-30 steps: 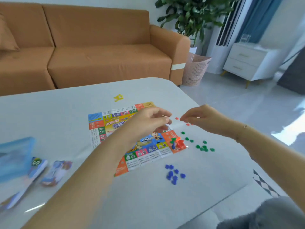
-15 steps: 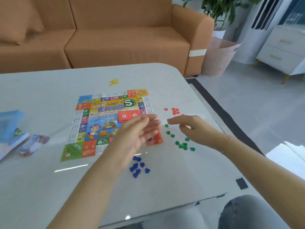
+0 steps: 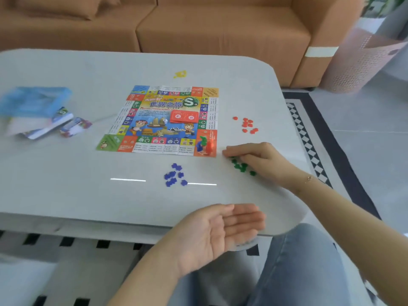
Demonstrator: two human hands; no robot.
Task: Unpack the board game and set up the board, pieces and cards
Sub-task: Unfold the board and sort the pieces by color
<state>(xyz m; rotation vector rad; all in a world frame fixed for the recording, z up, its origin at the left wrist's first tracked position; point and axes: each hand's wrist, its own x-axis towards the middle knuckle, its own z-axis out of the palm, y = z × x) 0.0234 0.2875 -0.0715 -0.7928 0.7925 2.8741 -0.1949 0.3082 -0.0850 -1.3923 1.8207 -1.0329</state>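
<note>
Since the earlier frame, the left hand (image 3: 217, 234) had pulled back off the board (image 3: 163, 120) to the near table (image 3: 66, 184) edge, palm up, fingers spread and empty, while the right hand (image 3: 254, 157) had dropped onto the green pieces (image 3: 239, 166), fingers curled flat over them. Beside the board, a careless sweep could scatter those greens into the blue pieces (image 3: 174, 174) or knock the pawns (image 3: 205, 145) on its corner.
</note>
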